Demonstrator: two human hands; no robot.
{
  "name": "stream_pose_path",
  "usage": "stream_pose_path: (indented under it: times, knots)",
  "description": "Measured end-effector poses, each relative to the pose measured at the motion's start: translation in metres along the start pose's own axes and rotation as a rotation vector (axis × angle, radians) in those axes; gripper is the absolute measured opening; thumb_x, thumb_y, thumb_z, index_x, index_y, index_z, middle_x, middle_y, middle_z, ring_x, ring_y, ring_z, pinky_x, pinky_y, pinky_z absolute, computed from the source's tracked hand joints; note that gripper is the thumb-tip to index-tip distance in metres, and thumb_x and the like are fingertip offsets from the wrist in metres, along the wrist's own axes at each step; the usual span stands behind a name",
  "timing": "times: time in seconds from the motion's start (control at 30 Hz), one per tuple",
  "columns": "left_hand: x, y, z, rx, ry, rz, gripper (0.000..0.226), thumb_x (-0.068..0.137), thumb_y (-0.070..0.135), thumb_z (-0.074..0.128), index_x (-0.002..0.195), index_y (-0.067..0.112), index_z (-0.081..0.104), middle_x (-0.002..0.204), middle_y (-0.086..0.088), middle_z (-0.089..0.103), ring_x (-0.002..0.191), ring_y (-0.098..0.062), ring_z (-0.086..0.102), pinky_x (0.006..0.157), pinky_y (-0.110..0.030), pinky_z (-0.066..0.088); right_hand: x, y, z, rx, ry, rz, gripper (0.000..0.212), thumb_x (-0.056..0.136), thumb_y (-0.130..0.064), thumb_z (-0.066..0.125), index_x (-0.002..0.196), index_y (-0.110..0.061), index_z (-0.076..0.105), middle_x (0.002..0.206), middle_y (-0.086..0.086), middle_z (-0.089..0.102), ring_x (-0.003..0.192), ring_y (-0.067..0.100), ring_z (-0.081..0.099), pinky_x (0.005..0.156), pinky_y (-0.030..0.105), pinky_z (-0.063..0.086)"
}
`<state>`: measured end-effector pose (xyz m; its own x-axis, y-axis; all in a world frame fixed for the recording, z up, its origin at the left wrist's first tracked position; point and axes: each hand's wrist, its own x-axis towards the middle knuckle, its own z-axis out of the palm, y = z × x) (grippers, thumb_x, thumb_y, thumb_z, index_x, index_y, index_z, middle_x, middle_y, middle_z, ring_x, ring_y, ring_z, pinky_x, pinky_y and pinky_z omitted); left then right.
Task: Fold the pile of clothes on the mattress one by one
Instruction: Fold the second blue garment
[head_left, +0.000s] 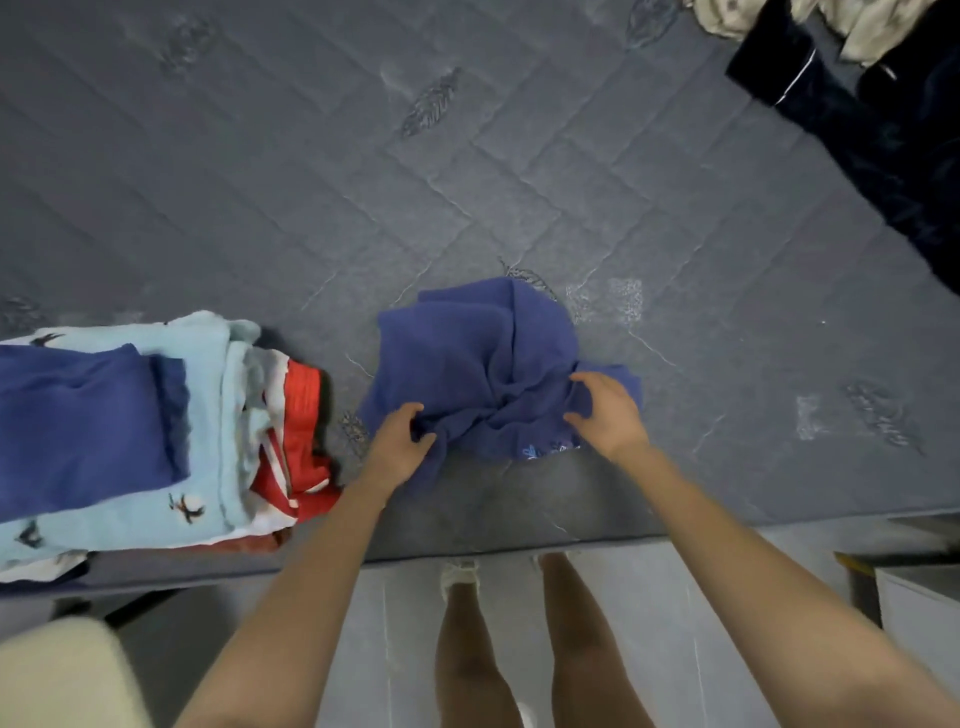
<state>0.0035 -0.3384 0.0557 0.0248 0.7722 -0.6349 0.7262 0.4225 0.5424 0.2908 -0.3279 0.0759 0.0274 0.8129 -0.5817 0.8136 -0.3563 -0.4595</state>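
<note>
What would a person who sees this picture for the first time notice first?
First, the crumpled blue garment near the front edge of the grey mattress, held by the left hand and the right hand. Next, the stack of folded clothes at the left, with red cloth showing, and the dark unfolded clothes at the far right corner.

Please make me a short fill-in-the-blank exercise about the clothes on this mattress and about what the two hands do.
1. The left hand and the right hand both grip a crumpled ____ garment.
2. The folded stack lies on the person's ____ side.
3. At the stack's edge, a ____ and white piece shows under the light blue piece.
Missing words: blue; left; red.
</note>
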Motion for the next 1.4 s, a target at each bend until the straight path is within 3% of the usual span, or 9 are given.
stream_pose_path:
  times: [0.23,0.33,0.4,0.5,0.63,0.77,0.9,1.1,1.4]
  knots:
    - [0.008,0.000,0.047,0.388,0.108,0.218,0.065,0.078,0.028,0.078,0.134,0.010,0.049,0.131,-0.015,0.045,0.120,-0.035,0.042,0.096,-0.044,0.038,0.040,0.029,0.008,-0.237,0.040,0.122,0.076,0.087,-0.023,0.065,0.151,-0.018,0.024,0.152,0.009,0.033,0.142,0.029,0.025,0.117,0.041,0.015]
    - [0.009,0.005,0.064,0.489,0.210,0.408,0.046,0.073,0.013,0.080,0.114,0.006,0.063,0.114,-0.020,0.054,0.102,-0.040,0.052,0.084,-0.046,0.045,0.046,0.038,0.011,-0.219,0.034,0.204,0.062,0.088,-0.022,0.062,0.143,-0.012,0.035,0.139,0.015,0.047,0.131,0.033,0.038,0.111,0.042,0.022]
    - [0.010,0.010,0.070,0.526,0.218,0.353,0.044,0.079,0.011,0.074,0.122,0.007,0.061,0.118,-0.021,0.054,0.104,-0.040,0.053,0.084,-0.046,0.045,0.047,0.040,0.009,-0.198,0.044,0.204,0.047,0.087,-0.018,0.060,0.132,-0.011,0.048,0.127,0.017,0.057,0.122,0.035,0.048,0.102,0.039,0.031]
    - [0.019,0.013,0.070,0.468,0.215,0.092,0.045,0.094,0.016,0.056,0.138,0.009,0.046,0.132,-0.015,0.046,0.115,-0.036,0.048,0.087,-0.045,0.042,0.046,0.037,0.005,-0.163,0.022,0.141,0.035,0.085,-0.018,0.061,0.120,-0.012,0.060,0.115,0.017,0.066,0.110,0.036,0.059,0.090,0.035,0.039]
    - [0.024,0.024,0.058,0.242,0.249,0.132,0.011,0.094,0.009,0.054,0.097,0.001,0.061,0.095,-0.016,0.063,0.091,-0.033,0.058,0.076,-0.042,0.042,0.036,0.026,-0.009,-0.147,0.122,-0.084,0.013,0.081,-0.014,0.066,0.077,-0.004,0.059,0.086,0.022,0.065,0.087,0.039,0.058,0.072,0.039,0.033]
    - [0.005,0.049,0.036,-0.154,0.364,0.102,0.009,0.097,0.005,0.050,0.089,0.002,0.052,0.076,-0.008,0.056,0.071,-0.021,0.051,0.061,-0.027,0.030,0.019,-0.003,-0.033,0.062,0.131,-0.125,0.023,0.088,-0.020,0.065,0.077,-0.005,0.051,0.076,0.018,0.062,0.072,0.031,0.054,0.064,0.037,0.036]
    - [-0.020,0.084,0.002,-0.359,0.432,0.087,0.013,0.099,0.012,0.051,0.086,0.009,0.047,0.075,-0.004,0.051,0.072,-0.016,0.047,0.066,-0.026,0.033,-0.011,-0.044,-0.064,0.196,0.220,-0.155,0.037,0.090,-0.032,0.065,0.079,0.002,0.053,0.071,0.019,0.058,0.067,0.033,0.051,0.064,0.042,0.041]
    - [-0.081,0.110,-0.063,-0.296,0.304,0.238,0.014,0.088,0.006,0.067,0.081,0.001,0.056,0.075,-0.005,0.055,0.070,-0.015,0.048,0.063,-0.019,0.036,-0.071,-0.089,-0.113,0.415,0.331,-0.203,0.027,0.089,-0.027,0.065,0.066,-0.020,0.053,0.058,-0.010,0.054,0.061,0.013,0.047,0.054,0.016,0.036]
    - [-0.205,0.185,-0.152,-0.295,0.587,0.541,0.008,0.092,0.016,0.063,0.085,0.017,0.065,0.082,0.009,0.064,0.078,-0.004,0.056,0.074,-0.013,0.041,-0.194,-0.146,-0.188,0.453,0.567,-0.358,0.027,0.086,-0.022,0.067,0.063,-0.017,0.054,0.052,-0.008,0.044,0.053,0.002,0.039,0.052,0.017,0.032]
